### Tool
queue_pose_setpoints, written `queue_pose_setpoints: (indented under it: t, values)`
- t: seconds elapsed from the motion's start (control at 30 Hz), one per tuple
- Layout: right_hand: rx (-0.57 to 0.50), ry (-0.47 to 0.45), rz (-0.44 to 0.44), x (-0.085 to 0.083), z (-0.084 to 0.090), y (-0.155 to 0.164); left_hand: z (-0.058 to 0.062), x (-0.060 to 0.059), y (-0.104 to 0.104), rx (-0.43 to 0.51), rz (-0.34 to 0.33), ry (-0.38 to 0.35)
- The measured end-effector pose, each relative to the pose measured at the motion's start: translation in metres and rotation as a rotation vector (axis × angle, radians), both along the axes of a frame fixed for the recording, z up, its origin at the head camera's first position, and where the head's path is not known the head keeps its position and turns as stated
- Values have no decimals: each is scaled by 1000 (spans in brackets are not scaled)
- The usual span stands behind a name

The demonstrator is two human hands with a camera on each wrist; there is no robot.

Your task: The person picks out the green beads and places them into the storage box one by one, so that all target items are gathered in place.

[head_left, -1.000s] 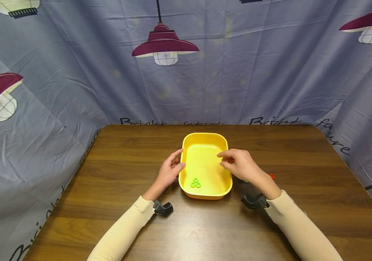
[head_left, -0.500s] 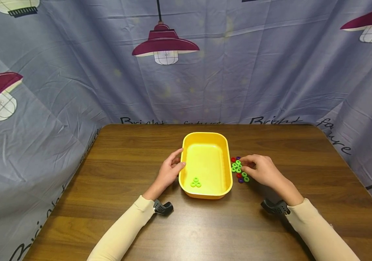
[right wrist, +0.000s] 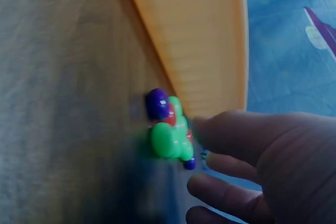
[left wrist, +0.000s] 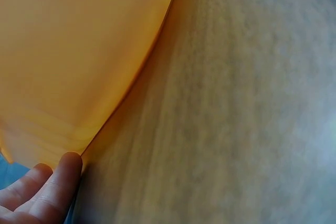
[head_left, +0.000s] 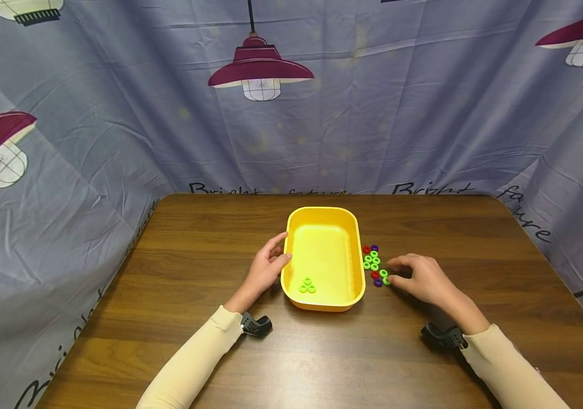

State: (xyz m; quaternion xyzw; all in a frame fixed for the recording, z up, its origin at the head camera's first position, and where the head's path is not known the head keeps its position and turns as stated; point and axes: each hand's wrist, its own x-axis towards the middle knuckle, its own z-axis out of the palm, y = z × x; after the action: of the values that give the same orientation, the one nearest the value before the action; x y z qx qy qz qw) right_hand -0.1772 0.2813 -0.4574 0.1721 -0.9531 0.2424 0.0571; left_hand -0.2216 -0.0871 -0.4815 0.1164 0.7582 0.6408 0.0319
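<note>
A yellow tray sits mid-table with three green rings in its near end. My left hand rests with relaxed fingers against the tray's left wall. Right of the tray lies a cluster of green, red and purple rings. My right hand hovers at the cluster's near end, thumb beside a green ring, and holds nothing. In the right wrist view the fingertips are just short of the rings next to the tray's wall.
The brown wooden table is backed and flanked by a grey-blue curtain printed with lamps. Black wrist mounts sit on both cream sleeves.
My right hand left the tray's right rim, went to the rings on the table and slid toward the cluster's near end. The left hand and the tray stayed put.
</note>
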Motion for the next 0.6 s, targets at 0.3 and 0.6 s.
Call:
queue_pose_setpoints:
  t: [0.3, 0.6]
  values:
    - [37, 3, 6, -1, -9, -3, 1, 1, 1, -11, 4, -2]
    - [33, 47, 13, -2, -13, -2, 1, 0, 0, -14, 4, -1]
